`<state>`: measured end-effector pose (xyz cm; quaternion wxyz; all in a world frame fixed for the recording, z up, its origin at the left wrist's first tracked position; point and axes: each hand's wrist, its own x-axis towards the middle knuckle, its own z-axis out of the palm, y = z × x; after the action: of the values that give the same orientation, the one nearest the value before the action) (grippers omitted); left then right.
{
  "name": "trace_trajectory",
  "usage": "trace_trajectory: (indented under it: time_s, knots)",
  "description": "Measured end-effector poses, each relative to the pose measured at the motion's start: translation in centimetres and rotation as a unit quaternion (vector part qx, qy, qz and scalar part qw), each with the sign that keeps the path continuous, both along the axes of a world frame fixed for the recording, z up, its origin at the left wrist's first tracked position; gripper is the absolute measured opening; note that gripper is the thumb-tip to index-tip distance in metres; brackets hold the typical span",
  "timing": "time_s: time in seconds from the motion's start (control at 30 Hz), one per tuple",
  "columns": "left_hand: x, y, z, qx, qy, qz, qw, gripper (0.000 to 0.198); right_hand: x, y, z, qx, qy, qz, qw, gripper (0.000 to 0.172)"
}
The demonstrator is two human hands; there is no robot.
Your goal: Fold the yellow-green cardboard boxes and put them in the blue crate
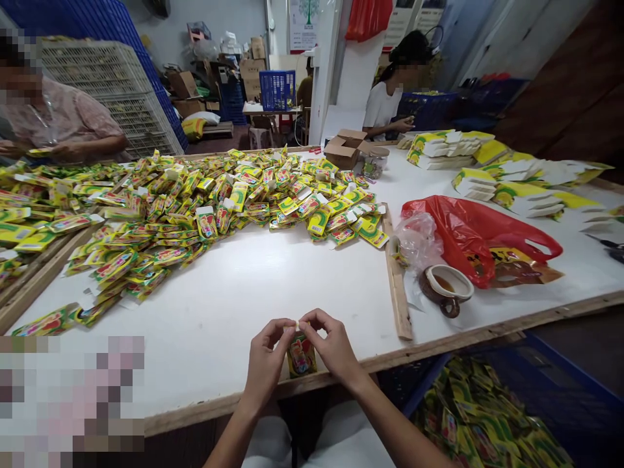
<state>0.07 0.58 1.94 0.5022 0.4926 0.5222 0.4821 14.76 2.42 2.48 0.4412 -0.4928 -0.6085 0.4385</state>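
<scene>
A small yellow-green printed box stands at the table's front edge, its top end between my two hands. My left hand pinches the top flap with thumb and forefinger. From the other side, my right hand pinches the same flap, fingertips almost meeting the left ones. Whether the flap is folded in cannot be made out behind the fingers. Beyond my hands, a large heap of similar small boxes spreads across the white table, some with white end flaps sticking up.
A wooden strip lies right of my hands. Past it are a brown cup with liquid, a red plastic bag and stacked flat cartons. A blue crate of boxes sits below right. Two people work across the table.
</scene>
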Motion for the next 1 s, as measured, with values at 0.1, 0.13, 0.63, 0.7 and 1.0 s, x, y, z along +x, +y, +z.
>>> trace_trajectory:
  time_s: [0.1,0.13,0.63,0.7,1.0]
  knots:
    - [-0.3,-0.3,-0.4,-0.005,-0.015,-0.016,1.0,0.017,0.5,-0.5,-0.5,-0.001,0.019,0.006,1.0,0.015]
    - [-0.4,-0.4,-0.5,-0.004,-0.018,-0.018,1.0,0.017,0.6,-0.6,-0.7,0.0,0.024,0.008,1.0,0.014]
    - [-1.7,-1.2,-1.2,-0.022,-0.018,-0.055,0.998,0.029,13.4,-0.8,8.1,-0.097,-0.306,0.108,0.941,0.016]
    - [-1.4,-1.1,-1.1,-0.012,-0.005,-0.086,0.996,0.027,14.9,0.6,8.4,-0.072,-0.333,0.101,0.935,0.017]
    - [-0.8,-1.7,-0.7,0.024,0.041,-0.037,0.998,0.027,2.7,19.2,2.3,0.058,-0.343,-0.099,0.932,0.041]
